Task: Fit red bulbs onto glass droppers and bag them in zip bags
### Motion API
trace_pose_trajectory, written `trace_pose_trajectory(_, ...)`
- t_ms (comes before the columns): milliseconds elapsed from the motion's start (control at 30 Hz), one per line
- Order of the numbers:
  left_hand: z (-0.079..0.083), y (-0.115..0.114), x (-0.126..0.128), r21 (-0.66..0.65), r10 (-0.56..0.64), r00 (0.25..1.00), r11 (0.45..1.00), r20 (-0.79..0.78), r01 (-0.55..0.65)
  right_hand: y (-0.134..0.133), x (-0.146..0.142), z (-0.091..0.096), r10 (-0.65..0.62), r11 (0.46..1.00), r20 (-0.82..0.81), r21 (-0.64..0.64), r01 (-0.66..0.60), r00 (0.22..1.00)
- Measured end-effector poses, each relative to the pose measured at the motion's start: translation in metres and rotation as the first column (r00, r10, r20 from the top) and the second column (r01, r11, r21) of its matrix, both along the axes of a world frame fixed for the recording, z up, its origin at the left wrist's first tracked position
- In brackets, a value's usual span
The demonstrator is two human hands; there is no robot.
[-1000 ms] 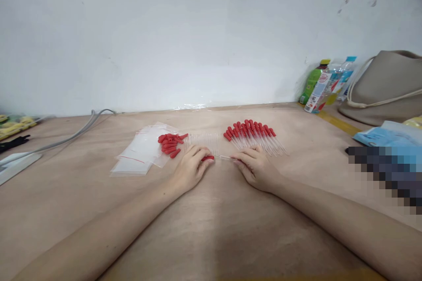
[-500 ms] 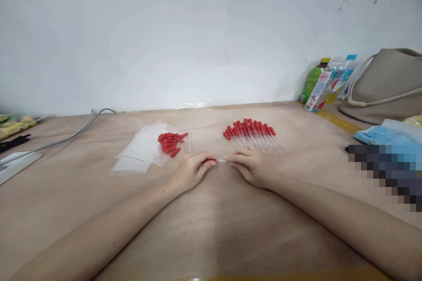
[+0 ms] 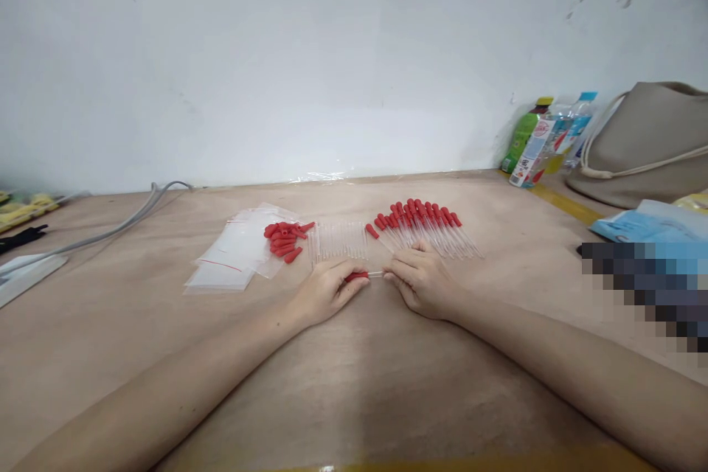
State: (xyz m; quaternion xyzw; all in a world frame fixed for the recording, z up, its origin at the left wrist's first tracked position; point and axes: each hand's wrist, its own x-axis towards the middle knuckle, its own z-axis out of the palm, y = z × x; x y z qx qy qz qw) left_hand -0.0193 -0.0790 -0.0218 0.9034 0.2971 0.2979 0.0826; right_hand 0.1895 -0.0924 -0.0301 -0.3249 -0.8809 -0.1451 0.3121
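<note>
Between the fingers of my left hand [image 3: 327,290] is a red rubber bulb [image 3: 357,276], its end pointing right. My right hand [image 3: 419,283] pinches a thin clear glass tube [image 3: 375,274], which meets the bulb's open end; how deep it sits inside I cannot tell. Beyond my right hand, finished-looking droppers [image 3: 423,217] with red bulbs and clear tubes lie fanned in a slanting row. A row of bare clear tubes [image 3: 338,240] lies just beyond my left hand. To its left is a heap of loose red bulbs [image 3: 284,240].
Clear zip bags [image 3: 224,254] lie spread under and beside the bulb heap. A grey cable [image 3: 119,227] crosses the left side. At the right stand drink bottles [image 3: 532,144], a grey drawstring bag [image 3: 644,144] and a blue packet [image 3: 630,225]. A wall closes off the table's back.
One more dropper shows at the left end of the fanned row. Both hands still meet at a bulb and tube, slightly lower, with more of the red bulb showing.
</note>
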Motion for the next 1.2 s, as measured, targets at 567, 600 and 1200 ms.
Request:
trace_pose_trajectory(567, 0.001, 0.0, -0.001, 0.039, -0.064, 0.998, 0.997, -0.011, 0.064, -0.004, -0.01, 0.012, -0.015, 0.968, 0.086, -0.248, 0.036, 0.996)
trace_pose_trajectory(600, 0.001, 0.0, -0.001, 0.036, -0.053, 0.999, 0.998, -0.007, 0.053, -0.005, -0.01, 0.016, -0.021, 0.97, 0.107, -0.239, 0.046, 0.994)
trace_pose_trajectory(1200, 0.002, 0.003, -0.003, -0.148, 0.095, 0.99, 0.983, -0.104, -0.11, 0.05, 0.004, 0.042, -0.698, 0.642, 0.032, -0.416, 0.644, 0.715)
